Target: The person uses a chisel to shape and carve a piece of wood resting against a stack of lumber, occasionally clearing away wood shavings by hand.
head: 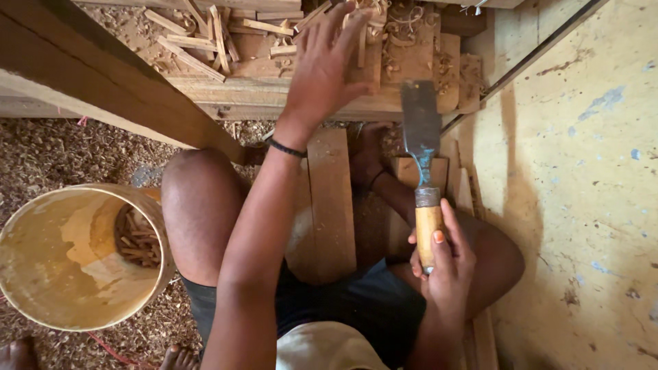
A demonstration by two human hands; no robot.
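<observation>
**A:** Where are my hands?

**B:** Your right hand [442,264] is wrapped closed around the pale wooden handle of a wide chisel [423,161], low and right of centre, over your right knee. The chisel stands upright, its flat steel blade pointing away from you, its tip against the edge of the wooden workpiece [274,92] ahead.

**A:** And my left?

**B:** Your left hand [325,68] reaches forward, fingers spread open, palm down on that workpiece, gripping nothing. A dark band circles the wrist.

**A:** What surrounds me?

**B:** You sit low, knees apart, with short planks [332,199] lying between your legs. Wood offcuts [199,41] and curled shavings litter the workpiece top. A round bucket [68,257], holding small wood pieces, sits beside your left knee. Sawdust [48,151] covers the floor at left; a yellowish wall [582,205] rises at right.
</observation>
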